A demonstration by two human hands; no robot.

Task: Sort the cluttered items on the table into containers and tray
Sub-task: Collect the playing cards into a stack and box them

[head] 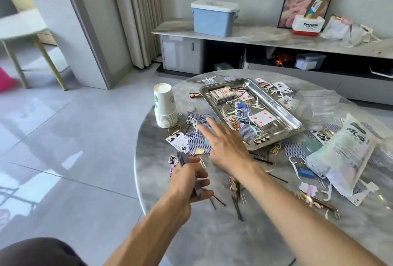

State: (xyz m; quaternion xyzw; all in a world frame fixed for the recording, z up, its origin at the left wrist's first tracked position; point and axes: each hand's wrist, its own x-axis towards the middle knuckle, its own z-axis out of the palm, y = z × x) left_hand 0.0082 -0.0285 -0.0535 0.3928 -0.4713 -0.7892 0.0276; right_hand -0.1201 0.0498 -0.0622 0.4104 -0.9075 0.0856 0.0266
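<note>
Gripping card stack, left hand; right hand spread; one tray, one cup stack.

Cup stack left of tray; card box in tray.

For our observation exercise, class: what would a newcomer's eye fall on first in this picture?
Most striking is the shiny rectangular metal tray in the middle of the round grey marble table, littered with playing cards and floss picks. Left of it stands an upturned stack of white paper cups. In front, the right hand reaches open-fingered over face-down cards, while the left hand grips a small bundle of cards.
</note>
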